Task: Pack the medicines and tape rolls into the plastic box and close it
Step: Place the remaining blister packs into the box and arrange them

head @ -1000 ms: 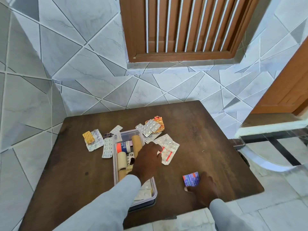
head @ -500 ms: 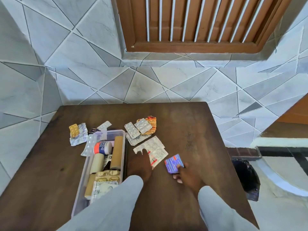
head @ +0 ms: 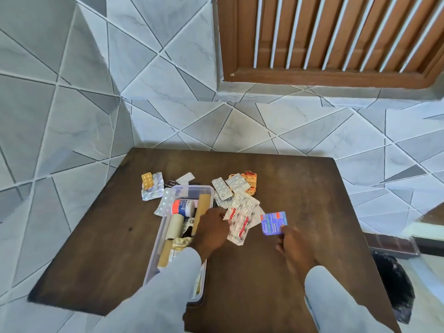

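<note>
A clear plastic box lies open on the dark wooden table. Inside are beige tape rolls, a white adhesive-tape roll with a red and blue label and foil packs. My left hand reaches over the box's right edge and grips a silver blister strip with red print. My right hand pinches a small blue medicine packet just above the table. Loose blister strips lie beyond the box, with an orange strip at the left.
Grey tiled walls enclose the table at the back and left. A brown slatted wooden shutter hangs above. A black bag sits on the floor to the right of the table.
My left hand has left the box and closed on the red-printed strip at its right. My right hand has carried the blue packet forward, away from the near edge. The camera view shifted right.
</note>
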Demonstrator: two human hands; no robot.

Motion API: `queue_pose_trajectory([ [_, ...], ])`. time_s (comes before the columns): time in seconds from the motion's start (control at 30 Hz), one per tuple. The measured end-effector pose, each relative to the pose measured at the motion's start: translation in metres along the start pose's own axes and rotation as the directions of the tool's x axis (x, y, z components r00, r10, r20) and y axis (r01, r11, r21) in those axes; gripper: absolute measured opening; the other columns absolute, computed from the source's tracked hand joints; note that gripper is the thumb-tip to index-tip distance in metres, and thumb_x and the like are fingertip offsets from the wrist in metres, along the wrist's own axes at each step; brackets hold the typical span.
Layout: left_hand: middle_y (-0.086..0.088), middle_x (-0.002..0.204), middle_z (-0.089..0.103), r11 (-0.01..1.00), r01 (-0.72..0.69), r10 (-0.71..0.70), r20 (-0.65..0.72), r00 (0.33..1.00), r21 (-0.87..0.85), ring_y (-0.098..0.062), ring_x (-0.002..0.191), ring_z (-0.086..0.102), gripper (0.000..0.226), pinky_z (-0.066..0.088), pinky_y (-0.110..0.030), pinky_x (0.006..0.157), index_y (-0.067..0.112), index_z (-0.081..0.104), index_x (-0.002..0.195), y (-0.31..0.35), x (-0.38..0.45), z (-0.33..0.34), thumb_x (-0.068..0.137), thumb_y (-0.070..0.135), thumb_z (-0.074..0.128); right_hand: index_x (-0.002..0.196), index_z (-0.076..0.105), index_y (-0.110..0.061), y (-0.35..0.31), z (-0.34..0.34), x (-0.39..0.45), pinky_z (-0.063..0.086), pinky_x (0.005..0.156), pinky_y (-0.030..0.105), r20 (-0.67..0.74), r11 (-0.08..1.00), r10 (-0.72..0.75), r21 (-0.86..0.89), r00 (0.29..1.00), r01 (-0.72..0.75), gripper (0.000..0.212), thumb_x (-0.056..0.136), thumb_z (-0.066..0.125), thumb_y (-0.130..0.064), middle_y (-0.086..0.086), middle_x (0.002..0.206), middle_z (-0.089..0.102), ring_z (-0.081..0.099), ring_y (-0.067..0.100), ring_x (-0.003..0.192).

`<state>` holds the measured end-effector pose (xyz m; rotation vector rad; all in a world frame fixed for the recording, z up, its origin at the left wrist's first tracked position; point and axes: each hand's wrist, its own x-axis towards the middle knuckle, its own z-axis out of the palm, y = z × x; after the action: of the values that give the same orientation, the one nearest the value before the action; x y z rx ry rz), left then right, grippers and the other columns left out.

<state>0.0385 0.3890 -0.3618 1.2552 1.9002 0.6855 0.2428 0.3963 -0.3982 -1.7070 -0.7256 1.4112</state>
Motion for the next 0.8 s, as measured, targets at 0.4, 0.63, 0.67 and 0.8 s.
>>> queue_pose_trajectory([
  [0.4, -0.011, 0.086, 0.072, 0.962, 0.232, -0.197, 0.219, 0.956, -0.147, -0.027, 0.083, 0.071, 0.015, 0.060, -0.041, 0.078, 0.008, 0.070, 0.085, -0.134, -0.062, -0.155, 0.073, -0.001, 0.068, 0.107, 0.065, -0.013, 0.020, 0.105, -0.076, 0.047, 0.065, 0.041, 0.070, 0.944, -0.180, -0.266, 0.981, 0.192, 0.021, 0.099, 0.048, -0.021, 0.008, 0.082, 0.065, 0.054, 0.017, 0.068],
  [0.63, 0.008, 0.106, 0.067, 0.995, 0.086, -0.074, 0.225, 0.972, -0.045, -0.018, 0.097, 0.068, 0.028, 0.059, -0.032, 0.080, 0.030, 0.057, 0.098, -0.133, -0.074, -0.136, 0.086, 0.007, 0.068, 0.115, 0.063, -0.017, 0.032, 0.120, -0.102, 0.052, 0.071, 0.033, 0.022, 0.914, -0.243, -0.329, 0.970, 0.236, 0.021, 0.100, 0.050, -0.023, 0.008, 0.095, 0.070, 0.065, 0.022, 0.082],
  [0.67, 0.015, 0.105, 0.061, 1.000, 0.006, -0.010, 0.195, 0.981, 0.022, -0.014, 0.100, 0.066, 0.035, 0.057, -0.025, 0.078, 0.036, 0.050, 0.105, -0.131, -0.075, -0.135, 0.087, 0.012, 0.067, 0.115, 0.064, -0.016, 0.032, 0.120, -0.104, 0.052, 0.069, 0.032, 0.024, 0.910, -0.248, -0.338, 0.968, 0.241, 0.021, 0.100, 0.050, -0.023, 0.008, 0.093, 0.070, 0.065, 0.022, 0.081],
  [0.8, 0.006, 0.106, 0.061, 0.978, -0.163, 0.145, 0.133, 0.980, 0.129, -0.006, 0.075, 0.061, 0.013, 0.047, -0.007, 0.056, 0.027, 0.053, 0.107, -0.123, -0.080, -0.132, 0.098, 0.018, 0.054, 0.115, 0.064, -0.018, 0.025, 0.121, -0.101, 0.051, 0.065, 0.028, 0.024, 0.884, -0.256, -0.398, 0.966, 0.244, 0.021, 0.099, 0.052, -0.023, 0.003, 0.088, 0.070, 0.064, 0.019, 0.076],
])
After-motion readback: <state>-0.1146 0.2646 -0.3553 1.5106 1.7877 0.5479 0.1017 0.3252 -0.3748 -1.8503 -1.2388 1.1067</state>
